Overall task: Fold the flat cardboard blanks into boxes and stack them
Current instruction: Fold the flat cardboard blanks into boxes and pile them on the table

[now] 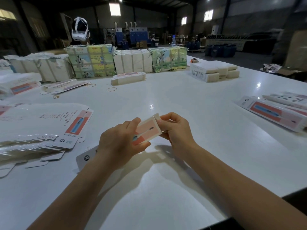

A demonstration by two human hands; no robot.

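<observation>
- Left hand (120, 141): fingers curled round the near end of a small white cardboard box with a pink panel and a blue toothbrush picture (148, 130), thumb under its lower edge; the box is held above the white glossy table (166, 188), not touching it.
- Right hand (174, 130): fingertips pinch the far end of the box at its raised end flap, thumb on the upper side.
- Fanned stack of flat white cardboard blanks (33, 145): lies on the table to the left of the hands; one edge shows the figures "10 10", other print too small to read; a round dark logo marks the corner of the top blank (66, 123).
- Single flat blank (86, 158) with the same round logo: just beside the left wrist, partly hidden by it.
- Row of finished long boxes (272, 112): lying at the right table edge, well apart from the hands; lettering illegible.
- Strapped paper-wrapped bundles (126, 63): line the far side; two carry coloured illustrations with unreadable yellow and red characters.
- Loose rubber bands (111, 89): near the bundles.
- Open room: bare table surface lies ahead of the hands up to the bundles; the near right table edge runs close to the right forearm.
</observation>
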